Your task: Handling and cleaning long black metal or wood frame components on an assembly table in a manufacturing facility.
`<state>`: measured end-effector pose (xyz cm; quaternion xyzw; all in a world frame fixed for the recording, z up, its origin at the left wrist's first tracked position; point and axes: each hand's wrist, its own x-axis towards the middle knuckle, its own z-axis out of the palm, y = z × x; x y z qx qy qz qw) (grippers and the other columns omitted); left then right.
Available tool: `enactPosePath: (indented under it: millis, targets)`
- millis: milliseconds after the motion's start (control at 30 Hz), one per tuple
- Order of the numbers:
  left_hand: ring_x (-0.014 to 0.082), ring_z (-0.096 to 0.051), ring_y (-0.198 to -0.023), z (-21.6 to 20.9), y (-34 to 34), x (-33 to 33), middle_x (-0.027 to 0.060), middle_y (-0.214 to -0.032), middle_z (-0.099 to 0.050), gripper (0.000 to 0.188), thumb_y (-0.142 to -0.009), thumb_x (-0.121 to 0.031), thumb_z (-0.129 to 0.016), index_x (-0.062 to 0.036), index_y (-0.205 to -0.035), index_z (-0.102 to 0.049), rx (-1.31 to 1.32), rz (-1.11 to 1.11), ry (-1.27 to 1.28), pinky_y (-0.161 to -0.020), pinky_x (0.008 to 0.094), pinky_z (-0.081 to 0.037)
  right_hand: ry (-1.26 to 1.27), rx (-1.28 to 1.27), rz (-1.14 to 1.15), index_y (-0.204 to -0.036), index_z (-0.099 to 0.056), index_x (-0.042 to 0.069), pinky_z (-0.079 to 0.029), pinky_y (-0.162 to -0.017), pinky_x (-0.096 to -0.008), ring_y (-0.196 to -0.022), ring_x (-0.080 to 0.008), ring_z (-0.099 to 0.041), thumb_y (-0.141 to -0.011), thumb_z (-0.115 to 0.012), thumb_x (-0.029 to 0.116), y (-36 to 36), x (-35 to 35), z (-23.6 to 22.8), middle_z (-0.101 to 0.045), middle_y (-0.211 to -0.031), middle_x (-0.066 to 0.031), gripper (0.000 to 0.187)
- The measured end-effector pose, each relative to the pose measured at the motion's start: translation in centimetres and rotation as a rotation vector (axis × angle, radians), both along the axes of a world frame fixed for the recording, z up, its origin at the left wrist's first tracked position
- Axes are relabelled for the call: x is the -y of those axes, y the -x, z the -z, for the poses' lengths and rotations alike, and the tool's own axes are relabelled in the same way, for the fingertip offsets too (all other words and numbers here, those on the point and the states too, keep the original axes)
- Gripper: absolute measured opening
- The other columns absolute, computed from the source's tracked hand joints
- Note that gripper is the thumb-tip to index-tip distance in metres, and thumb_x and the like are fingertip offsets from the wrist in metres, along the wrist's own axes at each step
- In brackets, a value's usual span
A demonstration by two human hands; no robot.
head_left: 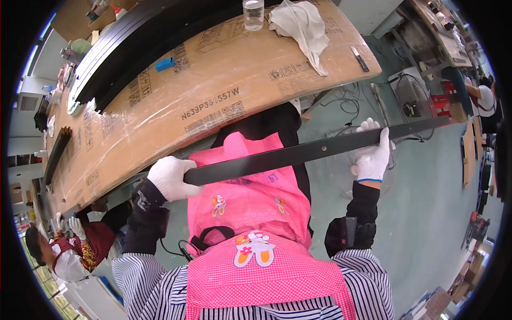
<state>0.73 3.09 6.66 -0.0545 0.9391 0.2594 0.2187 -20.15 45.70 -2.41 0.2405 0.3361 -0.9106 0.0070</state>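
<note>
A long black bar (282, 156) with a small hole in its face lies across the front of my pink apron, tilted up to the right. My left hand (173, 178), in a white glove, is closed round its left end. Farther along, my right hand (372, 152), also gloved in white, supports the bar, with the thumb in front and the other fingers behind it. The right end of the bar reaches well past that hand. Parts of the right fingers are hidden by the bar.
A cardboard-covered table (224, 80) stands ahead, bearing stacked black bars (144, 48), a cup of clear liquid (253, 15), a white cloth (301, 26), a knife (360, 58) and blue tape (165, 64). A floor fan (413, 96) and cables are at right. Another person (80, 248) works at left.
</note>
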Motion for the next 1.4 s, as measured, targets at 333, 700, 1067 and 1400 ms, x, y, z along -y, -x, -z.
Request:
enactPosePath:
  millis: [333,700,1067,1400]
  targets:
    - [0.0358,-0.067,-0.065,1.4,-0.4,2.3,0.0169,-0.065,-0.064,0.03,-0.064,-0.03,-0.075,-0.0039,-0.078,-0.068,0.146,0.027,-0.066,-0.064,0.0428,-0.053,-0.1,-0.014,-0.077,-0.122,-0.054,-0.001,-0.055,-0.099,-0.0445,-0.112,-0.034,-0.065,-0.106,-0.053,0.027,-2.3,1.1,-0.4,-0.064,-0.122,-0.0199,0.032]
    - [0.0372,-0.067,-0.066,5.3,-2.2,3.4,0.019,-0.065,-0.063,0.027,-0.061,-0.025,-0.073,-0.0044,-0.078,-0.068,-0.004,0.058,0.046,-0.063,0.0438,-0.054,0.096,-0.016,-0.1,-0.113,-0.059,-0.002,-0.055,-0.096,-0.0486,-0.102,-0.0366,-0.068,-0.094,-0.056,0.007,-3.2,3.2,1.0,-0.068,-0.109,-0.0202,0.02]
    - [0.0328,-0.066,-0.058,6.7,-6.3,2.6,0.0125,-0.061,-0.062,0.029,-0.057,-0.027,-0.082,-0.0081,-0.07,-0.065,-0.482,-0.052,0.13,-0.055,0.0408,-0.052,0.035,-0.085,-0.089,-0.099,-0.06,-0.004,-0.054,-0.082,-0.0472,-0.086,-0.035,-0.066,-0.098,-0.037,0.072,-0.7,3.2,-1.8,-0.067,-0.095,-0.0187,0.08]
    - [0.0348,-0.068,-0.073,5.7,-13.1,7.8,0.014,-0.079,-0.068,0.028,-0.072,-0.026,-0.081,-0.0127,-0.092,-0.067,-0.331,-0.191,0.233,-0.067,0.0436,-0.055,0.136,-0.285,-0.195,-0.119,-0.055,-0.002,-0.056,-0.082,-0.044,-0.094,-0.0315,-0.068,-0.103,-0.053,0.023,5.8,6.9,-8.9,-0.067,-0.116,-0.0198,0.029]
